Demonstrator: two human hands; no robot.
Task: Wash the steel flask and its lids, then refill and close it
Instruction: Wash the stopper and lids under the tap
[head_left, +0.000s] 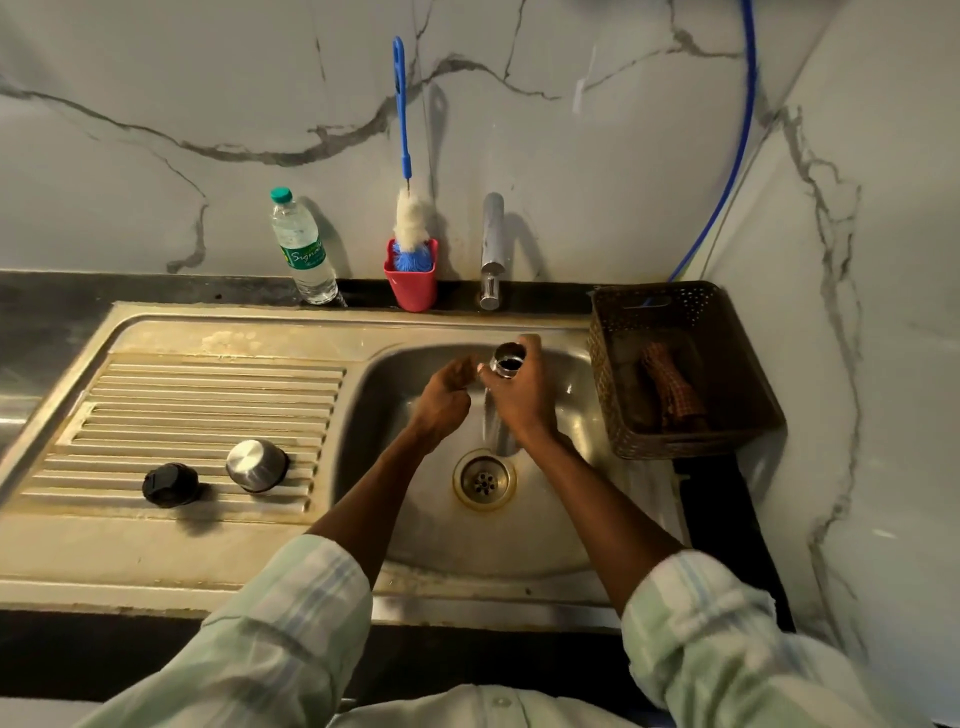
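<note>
While the right hand (519, 395) wraps its fingers round the steel flask (506, 364) and holds it upright over the sink basin (415, 519), the flask's open mouth faces up, just below and in front of the chrome tap (491, 249). Most of the flask body is hidden behind the hand; only its neck and a blurred stretch of the lower body show. The left hand (444, 397) hangs just beside it to the left, fingers loosely curled and holding nothing, close to the flask's neck; whether a fingertip touches the flask cannot be told. Both forearms reach in from pale striped sleeves (291, 623).

On the ribbed drainboard (156, 395), well apart from the flask, lie the two lids: the steel lid (257, 464) sits dome side up, and the black lid (170, 484) rests just to its left, not touching it. The drain (484, 480) lies in the basin floor beneath the hands.

Along the back ledge stand a plastic water bottle (304, 249) with a green cap, tilted toward the wall, and a red cup (411, 278) holding a blue-handled bottle brush (408, 208). A brown woven basket (680, 369) sits on the counter right of the basin, with a checked cloth (672, 387) inside. A blue hose (737, 145) runs down the marble wall behind it.
</note>
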